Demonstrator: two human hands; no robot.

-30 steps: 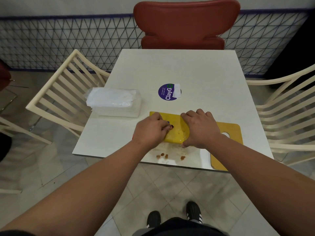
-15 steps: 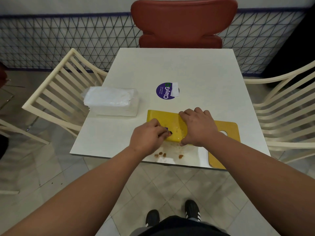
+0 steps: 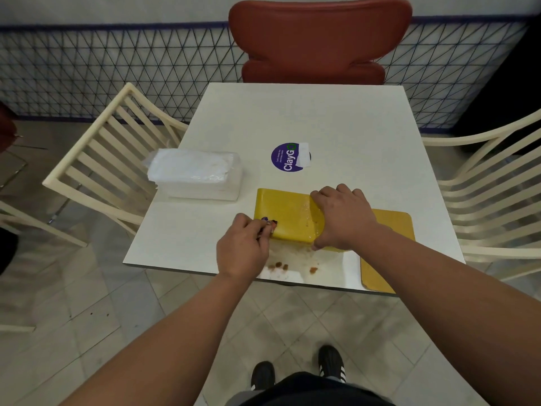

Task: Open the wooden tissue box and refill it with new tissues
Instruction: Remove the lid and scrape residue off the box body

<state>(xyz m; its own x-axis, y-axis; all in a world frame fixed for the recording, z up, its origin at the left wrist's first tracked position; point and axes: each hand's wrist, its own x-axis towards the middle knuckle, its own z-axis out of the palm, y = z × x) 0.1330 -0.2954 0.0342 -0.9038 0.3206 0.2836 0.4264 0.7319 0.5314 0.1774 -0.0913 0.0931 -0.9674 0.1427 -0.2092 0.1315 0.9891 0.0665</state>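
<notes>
A yellow wooden tissue box lies on the white table near its front edge. My right hand clamps over the box's right end. My left hand sits at the box's front left corner, fingers pinched around a small dark scrap. A flat yellow panel with a cut-out, the box's lid, lies to the right, partly under my right arm. A plastic-wrapped pack of white tissues rests on the table's left side.
Several brown crumbs lie on the table in front of the box. A round purple sticker marks the table's middle. Cream slatted chairs flank both sides, and a red chair stands at the far end.
My left hand has slid back off the box's top to its front left corner, exposing more of the yellow surface. My right hand keeps its hold on the box.
</notes>
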